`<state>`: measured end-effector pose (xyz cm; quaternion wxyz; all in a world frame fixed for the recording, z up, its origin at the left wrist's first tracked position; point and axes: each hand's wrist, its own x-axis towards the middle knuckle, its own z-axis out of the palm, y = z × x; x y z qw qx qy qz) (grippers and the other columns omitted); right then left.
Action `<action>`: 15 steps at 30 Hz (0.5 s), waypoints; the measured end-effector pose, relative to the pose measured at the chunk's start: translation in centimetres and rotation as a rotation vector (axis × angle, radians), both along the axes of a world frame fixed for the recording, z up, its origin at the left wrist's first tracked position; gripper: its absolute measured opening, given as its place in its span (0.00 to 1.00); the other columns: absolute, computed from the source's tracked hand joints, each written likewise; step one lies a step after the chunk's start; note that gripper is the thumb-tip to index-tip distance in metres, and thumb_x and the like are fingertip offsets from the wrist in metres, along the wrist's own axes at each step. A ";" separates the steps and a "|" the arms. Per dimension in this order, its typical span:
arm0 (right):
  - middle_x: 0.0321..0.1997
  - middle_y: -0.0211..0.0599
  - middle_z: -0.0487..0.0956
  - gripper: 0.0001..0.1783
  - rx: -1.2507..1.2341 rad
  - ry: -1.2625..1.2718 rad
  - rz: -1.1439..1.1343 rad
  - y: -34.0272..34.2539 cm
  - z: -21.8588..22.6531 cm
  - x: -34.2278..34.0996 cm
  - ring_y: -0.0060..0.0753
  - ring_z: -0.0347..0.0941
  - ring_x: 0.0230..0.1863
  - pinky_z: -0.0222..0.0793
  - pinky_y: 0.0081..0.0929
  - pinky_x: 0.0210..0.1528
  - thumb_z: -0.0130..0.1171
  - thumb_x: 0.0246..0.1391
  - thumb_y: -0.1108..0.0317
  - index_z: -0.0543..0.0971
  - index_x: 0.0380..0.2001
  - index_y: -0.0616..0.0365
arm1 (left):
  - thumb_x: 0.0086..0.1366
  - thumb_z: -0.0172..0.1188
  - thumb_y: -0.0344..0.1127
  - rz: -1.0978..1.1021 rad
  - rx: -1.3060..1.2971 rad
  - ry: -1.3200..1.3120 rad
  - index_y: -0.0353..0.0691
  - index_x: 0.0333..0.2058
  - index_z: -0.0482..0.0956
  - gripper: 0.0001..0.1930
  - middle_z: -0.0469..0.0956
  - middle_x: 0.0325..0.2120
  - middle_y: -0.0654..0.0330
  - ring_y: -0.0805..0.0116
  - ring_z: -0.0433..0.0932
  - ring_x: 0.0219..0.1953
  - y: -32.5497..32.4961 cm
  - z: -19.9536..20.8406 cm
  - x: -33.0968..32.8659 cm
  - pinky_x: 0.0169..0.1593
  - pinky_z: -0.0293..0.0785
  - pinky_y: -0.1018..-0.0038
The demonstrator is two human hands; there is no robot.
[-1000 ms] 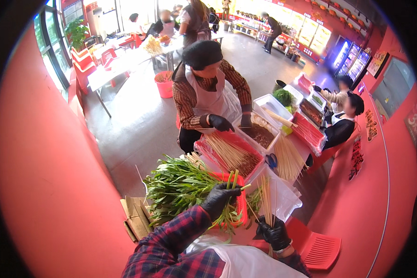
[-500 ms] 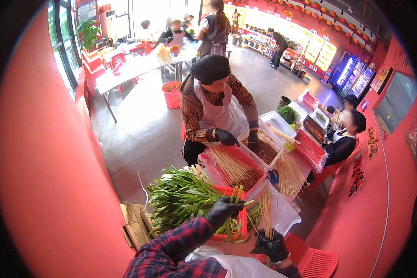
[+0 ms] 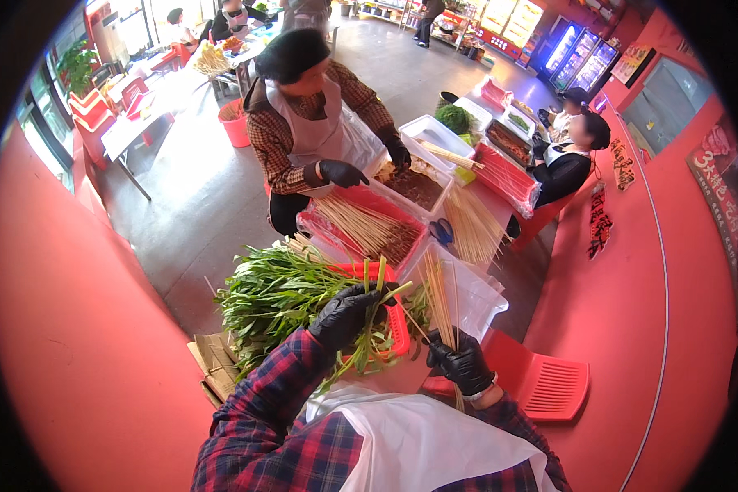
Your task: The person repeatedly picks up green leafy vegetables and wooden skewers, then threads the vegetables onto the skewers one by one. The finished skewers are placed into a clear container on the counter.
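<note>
My left hand (image 3: 346, 316), in a black glove, is closed around a few cut leafy green stems (image 3: 383, 275), their pale ends sticking up past the fingers. In my right hand (image 3: 461, 362), also black-gloved, is an upright bundle of thin wooden skewers (image 3: 441, 307). One skewer (image 3: 415, 325) slants out of that bundle toward the stems; whether its tip touches them I cannot tell. Beneath and left of my left hand, a heap of long leafy greens (image 3: 283, 297) spills over the red plastic basket (image 3: 400, 328).
Across the table a co-worker (image 3: 316, 131) works over a tray of skewered meat (image 3: 402, 243) and a white tub of brown meat (image 3: 418, 190). Blue-handled scissors (image 3: 441, 231) lie beside loose skewers (image 3: 476, 230). A red chair (image 3: 549, 385) stands by my right arm; cardboard (image 3: 213, 361) sits left.
The view has shifted, so the table and people appear farther left and higher. Both hands keep their holds, on the stems and on the skewers.
</note>
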<state>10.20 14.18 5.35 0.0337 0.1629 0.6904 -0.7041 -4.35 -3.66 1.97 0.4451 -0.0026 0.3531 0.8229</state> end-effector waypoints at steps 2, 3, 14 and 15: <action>0.17 0.28 0.72 0.08 -0.015 -0.032 0.012 0.3 0.0 0.3 0.12 0.58 0.13 0.52 0.12 0.13 0.49 0.51 0.72 0.71 0.36 0.57 | 0.57 0.50 0.32 0.014 0.043 0.062 0.35 0.39 0.70 0.11 0.73 0.29 0.58 0.72 0.73 0.24 0.2 -0.5 0.2 0.30 0.71 0.79; 0.17 0.27 0.71 0.09 -0.022 -0.047 0.019 0.4 0.0 0.4 0.11 0.56 0.12 0.51 0.12 0.13 0.49 0.51 0.72 0.72 0.37 0.57 | 0.57 0.50 0.32 0.032 0.027 0.051 0.36 0.39 0.70 0.11 0.73 0.29 0.59 0.71 0.73 0.24 0.4 -0.7 0.3 0.30 0.71 0.78; 0.17 0.27 0.71 0.09 -0.027 -0.014 -0.001 0.0 -0.5 0.6 0.11 0.56 0.13 0.51 0.12 0.13 0.49 0.51 0.72 0.72 0.37 0.56 | 0.56 0.53 0.31 0.095 -0.070 0.051 0.37 0.31 0.72 0.06 0.74 0.22 0.61 0.71 0.75 0.23 0.2 -0.6 0.3 0.26 0.72 0.76; 0.17 0.27 0.71 0.09 -0.029 -0.030 -0.004 -0.1 -0.3 0.6 0.11 0.56 0.13 0.51 0.12 0.14 0.49 0.51 0.72 0.72 0.37 0.56 | 0.56 0.53 0.31 0.085 -0.080 0.048 0.37 0.31 0.72 0.06 0.74 0.22 0.61 0.71 0.75 0.23 0.1 -0.6 0.2 0.27 0.72 0.76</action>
